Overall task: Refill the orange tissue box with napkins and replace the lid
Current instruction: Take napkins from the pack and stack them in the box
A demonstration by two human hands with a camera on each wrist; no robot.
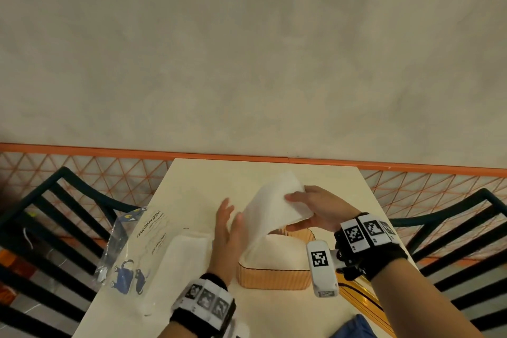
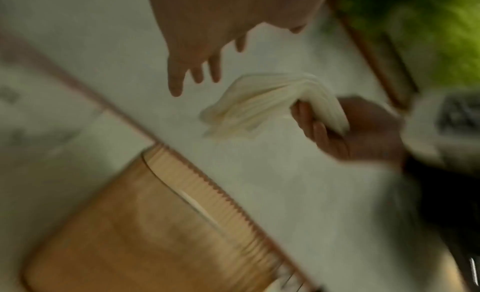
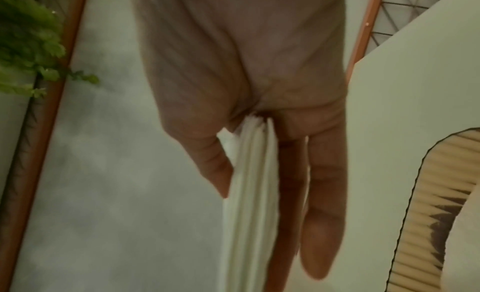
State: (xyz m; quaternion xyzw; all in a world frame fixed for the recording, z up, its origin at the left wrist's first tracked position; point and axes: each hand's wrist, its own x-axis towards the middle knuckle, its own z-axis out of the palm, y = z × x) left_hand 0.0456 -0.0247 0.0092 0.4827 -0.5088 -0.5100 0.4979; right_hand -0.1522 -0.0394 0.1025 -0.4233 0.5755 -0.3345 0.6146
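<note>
Orange ribbed tissue box (image 1: 271, 277) sits before us on the cream rectangular table (image 1: 192, 181). Above the box, our right hand (image 1: 318, 208) pinches a white stack of folded napkins (image 1: 274, 206); our left hand (image 1: 227, 233), fingers straight, holds nothing beside the box.

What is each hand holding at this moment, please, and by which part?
The right hand pinches a stack of napkins at one end, thumb on top, fingers beneath. The left hand is open beside the stack and grips nothing.
</note>
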